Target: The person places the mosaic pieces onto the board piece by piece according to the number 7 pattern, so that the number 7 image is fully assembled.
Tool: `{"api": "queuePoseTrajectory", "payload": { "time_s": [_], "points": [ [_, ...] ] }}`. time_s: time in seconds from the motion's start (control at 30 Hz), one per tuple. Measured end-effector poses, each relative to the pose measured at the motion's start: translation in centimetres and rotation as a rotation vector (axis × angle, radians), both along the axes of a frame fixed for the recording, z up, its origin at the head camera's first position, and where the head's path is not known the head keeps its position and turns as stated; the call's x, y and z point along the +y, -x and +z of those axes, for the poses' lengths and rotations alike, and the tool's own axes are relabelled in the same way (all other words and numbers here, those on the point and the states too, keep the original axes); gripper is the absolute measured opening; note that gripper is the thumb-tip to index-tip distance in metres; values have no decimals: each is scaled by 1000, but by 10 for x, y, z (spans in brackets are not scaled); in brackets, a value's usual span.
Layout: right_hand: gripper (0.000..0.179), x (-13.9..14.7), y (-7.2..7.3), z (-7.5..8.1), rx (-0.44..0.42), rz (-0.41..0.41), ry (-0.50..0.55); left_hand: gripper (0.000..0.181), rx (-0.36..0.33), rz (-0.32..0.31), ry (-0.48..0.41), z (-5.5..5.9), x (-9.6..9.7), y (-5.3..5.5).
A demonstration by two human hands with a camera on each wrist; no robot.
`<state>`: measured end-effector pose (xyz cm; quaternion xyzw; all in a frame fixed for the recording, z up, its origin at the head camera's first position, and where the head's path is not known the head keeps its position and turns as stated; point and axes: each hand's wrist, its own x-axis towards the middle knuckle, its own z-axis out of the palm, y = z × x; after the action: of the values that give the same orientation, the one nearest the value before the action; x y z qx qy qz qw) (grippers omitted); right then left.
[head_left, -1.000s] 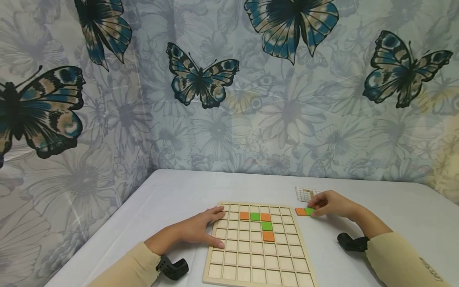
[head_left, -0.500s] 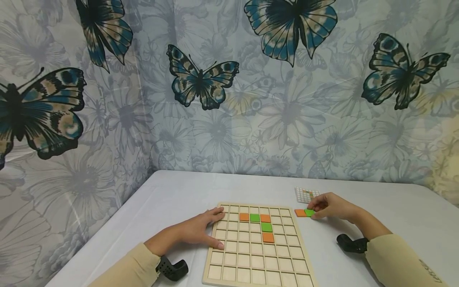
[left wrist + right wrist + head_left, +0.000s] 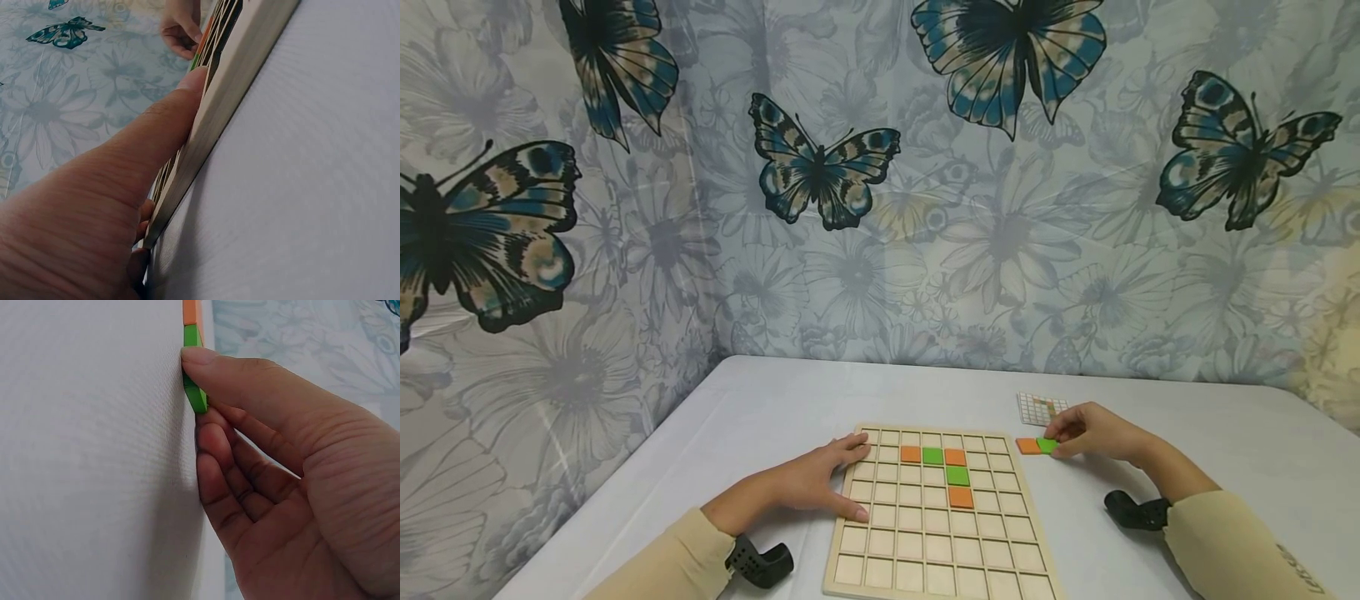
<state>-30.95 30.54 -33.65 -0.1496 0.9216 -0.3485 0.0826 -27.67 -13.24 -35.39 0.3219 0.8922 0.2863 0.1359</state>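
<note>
A light wooden grid board [image 3: 910,546] lies on the white table. My left hand [image 3: 808,477] rests on the board's left edge, fingers spread; in the left wrist view its thumb [image 3: 156,122] lies over the rim. Beyond the board's right edge, my right hand [image 3: 1093,432] pinches a green square tile [image 3: 197,400] between thumb and fingers. That tile lies at table level, touching an orange tile [image 3: 1027,446] on its left. On the board, a green tile [image 3: 933,456] sits between two orange tiles in one row. Another green tile [image 3: 957,476] and an orange tile [image 3: 961,497] continue downward from the row's right end.
Behind the loose tiles lies a small card [image 3: 1036,408] printed with a grid and coloured squares, partly near my right fingers. A butterfly-patterned cloth [image 3: 850,292] hangs behind the table. Each wrist wears a black device [image 3: 762,562].
Both hands keep their places, the right one still at the green tile. The whole head view has shifted very slightly; the tiles on the board are the same.
</note>
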Motion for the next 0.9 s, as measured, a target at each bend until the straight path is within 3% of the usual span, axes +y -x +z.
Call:
{"api": "queuePoseTrajectory", "payload": {
  "time_s": [0.3, 0.9],
  "points": [
    [31, -1, -1, -1, 57, 16, 7, 92, 0, 4, 0, 0, -1, 0],
    [33, -4, -4, 7, 46, -5, -52, 92, -1, 13, 7, 0, 1, 0]
  ]
}}
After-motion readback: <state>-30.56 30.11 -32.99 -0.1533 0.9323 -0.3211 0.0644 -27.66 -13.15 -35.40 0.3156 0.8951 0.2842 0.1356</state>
